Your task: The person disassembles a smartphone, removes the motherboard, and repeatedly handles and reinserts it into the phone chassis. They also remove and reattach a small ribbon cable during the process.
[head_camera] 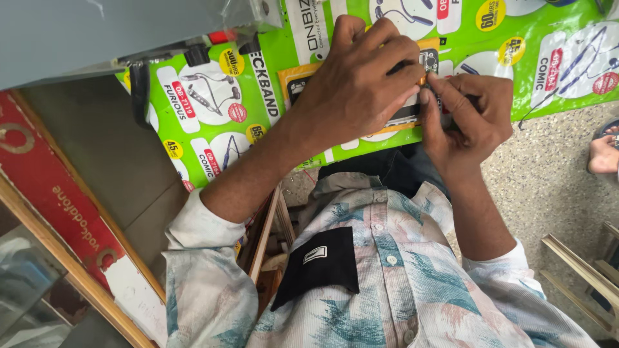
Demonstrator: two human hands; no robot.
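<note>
We see a big bright green plastic sheet [213, 138] with white ovals and pictures of neck earphones on it, and we use it as our landmark. On the middle of the green sheet lies a small flat orange and white card package [298, 82]. Our left hand [354, 84] lies flat over this package, fingers bent and pressed down on it. Our right hand [467, 116] is just beside it, and its grip is pinched tight on the package's right end, thumb against finger. We cannot tell what is inside the package, because our hands hide most of it.

At the top left corner of the green sheet there is a grey flat board [77, 35] with a small red and black tool [193, 51] under its edge. To the left of the green sheet runs a long red sign with a wooden frame [58, 206]. Below the green sheet is our patterned white and teal shirt with a black pocket [316, 261]. To the right of the green sheet is a speckled stone floor [554, 167], and another person's foot in a sandal [605, 151] rests there.
</note>
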